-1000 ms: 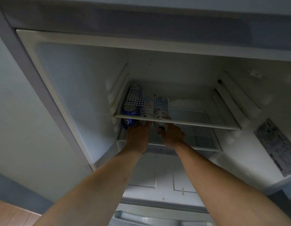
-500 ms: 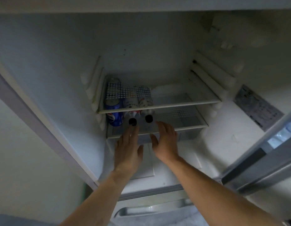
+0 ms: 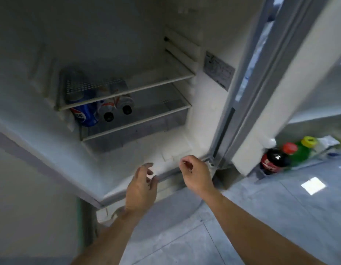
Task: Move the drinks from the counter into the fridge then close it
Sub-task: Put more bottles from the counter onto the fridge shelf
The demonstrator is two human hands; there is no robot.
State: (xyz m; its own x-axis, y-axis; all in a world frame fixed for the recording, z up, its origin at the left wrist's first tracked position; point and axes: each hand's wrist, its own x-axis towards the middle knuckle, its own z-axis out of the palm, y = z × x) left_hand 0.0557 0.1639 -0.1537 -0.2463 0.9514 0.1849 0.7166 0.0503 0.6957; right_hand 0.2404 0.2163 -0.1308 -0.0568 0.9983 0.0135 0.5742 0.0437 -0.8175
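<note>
Nearest, over grey tiled floor (image 3: 242,217): left hand (image 3: 142,186) spread wide, right hand (image 3: 197,175) loosely curled, both empty before open white fridge (image 3: 41,115).
Beyond to the right, on grey bench (image 3: 309,165): dark cola bottle with red cap (image 3: 274,158) and green bottle with yellow cap (image 3: 302,150), probably full and heavy, smooth plastic perhaps slippery, best taken round the body. Farther in, on lower glass shelf (image 3: 146,119): blue can (image 3: 84,114), two black-capped bottles (image 3: 116,108) lying down.

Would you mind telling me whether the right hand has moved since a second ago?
Yes. The right hand has drawn back out of the fridge, away from the lower shelf and the two bottles, empty.
</note>
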